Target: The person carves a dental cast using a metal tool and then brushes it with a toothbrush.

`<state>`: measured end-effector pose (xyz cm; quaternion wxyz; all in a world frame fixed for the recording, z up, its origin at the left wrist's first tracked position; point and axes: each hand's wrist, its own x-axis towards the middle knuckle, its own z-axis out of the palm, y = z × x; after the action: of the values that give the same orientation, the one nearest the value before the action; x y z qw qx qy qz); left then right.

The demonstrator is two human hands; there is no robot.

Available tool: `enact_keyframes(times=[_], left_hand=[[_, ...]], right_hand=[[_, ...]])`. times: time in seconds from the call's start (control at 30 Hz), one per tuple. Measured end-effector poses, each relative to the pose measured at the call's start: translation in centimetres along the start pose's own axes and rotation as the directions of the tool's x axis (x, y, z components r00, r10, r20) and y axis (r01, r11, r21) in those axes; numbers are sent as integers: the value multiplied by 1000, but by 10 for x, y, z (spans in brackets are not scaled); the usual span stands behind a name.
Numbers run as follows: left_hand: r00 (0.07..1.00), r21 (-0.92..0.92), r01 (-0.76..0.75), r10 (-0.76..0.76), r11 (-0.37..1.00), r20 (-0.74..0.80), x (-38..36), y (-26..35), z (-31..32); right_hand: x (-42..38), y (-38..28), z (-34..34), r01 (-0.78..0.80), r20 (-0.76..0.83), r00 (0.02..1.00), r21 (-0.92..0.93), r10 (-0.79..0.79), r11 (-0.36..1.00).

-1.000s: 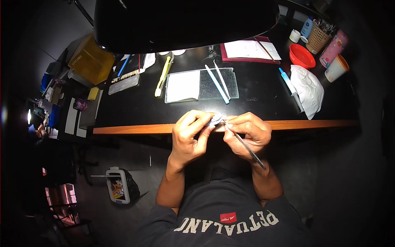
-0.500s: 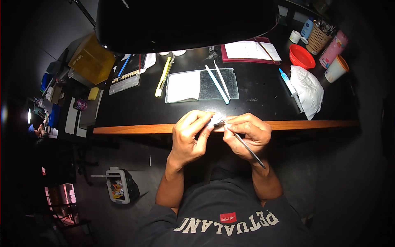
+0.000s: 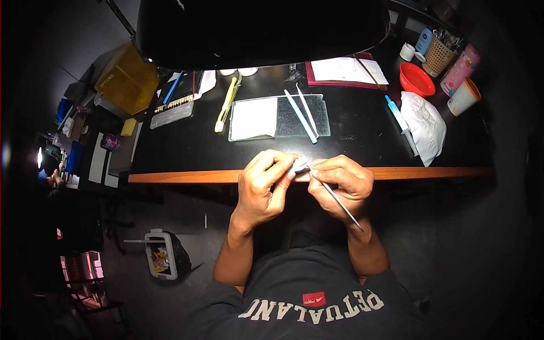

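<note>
My left hand (image 3: 263, 187) is closed, its thumb and fingertips pinching a small, brightly lit white piece (image 3: 300, 164) whose exact kind I cannot make out. Opposite it, my right hand (image 3: 344, 186) grips a thin metal hand tool (image 3: 343, 207) like a pen. The tool's handle slants down toward my right wrist, while its tip meets or nearly meets the white piece; glare and fingers hide the contact. Both hands are at the wooden front edge (image 3: 198, 177) of the black desk.
Beyond my hands, a glass slab (image 3: 317, 107) bears a white paper pad (image 3: 253, 118) and tweezers (image 3: 301, 115). A blue-tipped syringe (image 3: 401, 123) lies by a crumpled white tissue (image 3: 424, 133), near a red bowl (image 3: 416, 79). A dark lamp head (image 3: 260, 34) hangs overhead. A bin (image 3: 161, 255) stands on the floor.
Both hands stay nearly in place. The white piece looks slightly turned, and the tool has rolled or tilted a little, its handle now catching more light. The whole view has shifted slightly.
</note>
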<state>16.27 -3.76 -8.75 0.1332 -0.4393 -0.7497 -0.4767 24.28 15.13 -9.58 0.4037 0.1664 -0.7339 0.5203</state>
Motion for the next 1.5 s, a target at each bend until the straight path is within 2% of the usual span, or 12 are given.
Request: enact_keyframes(times=[0.47, 0.7, 0.8, 0.9, 0.93, 0.97, 1.03, 1.17, 1.27, 1.37, 1.4, 1.5], left_hand=[[1000, 7, 12, -12, 1000, -8, -1, -1, 1], [984, -55, 82, -90, 995, -155, 1, 7, 6], [966, -96, 162, -178, 982, -186, 3, 14, 3], [965, -142, 140, -167, 980, -201, 0, 8, 5], [970, -178, 96, -132, 979, -206, 0, 3, 7], [977, -97, 3, -24, 995, -211, 0, -1, 5], [986, -154, 1, -27, 988, -167, -1, 0, 3], [991, -124, -73, 57, 990, -124, 3, 0, -1], [991, -129, -45, 29, 991, -129, 0, -1, -1], [994, -123, -13, 0, 992, -109, -3, -4, 0], [993, -80, -58, 49, 995, -111, -2, -6, -2], [995, -82, -34, 26, 996, -93, -2, -3, -4]], right_hand=[[2, -1, 2, 8, -19, 1000, -32, -9, 999], [0, -2, 3, -96, -66, 993, -42, 93, 994], [1, 2, 3, -49, -37, 998, -31, 48, 998], [1, 1, 3, -138, 8, 990, -39, 139, 990], [3, 2, 4, -129, 18, 991, -61, 131, 990], [6, 1, 2, -95, 48, 994, -116, 101, 989], [8, 0, 0, -130, 94, 986, -92, 139, 987], [9, 1, 1, -136, 134, 981, -32, 139, 990], [9, 4, 0, -102, 161, 981, -59, 110, 993], [9, 2, -1, -154, 174, 973, -15, 154, 988], [12, -1, -3, -133, 185, 973, -39, 138, 990], [14, -3, -5, -148, 208, 967, -21, 149, 989]])
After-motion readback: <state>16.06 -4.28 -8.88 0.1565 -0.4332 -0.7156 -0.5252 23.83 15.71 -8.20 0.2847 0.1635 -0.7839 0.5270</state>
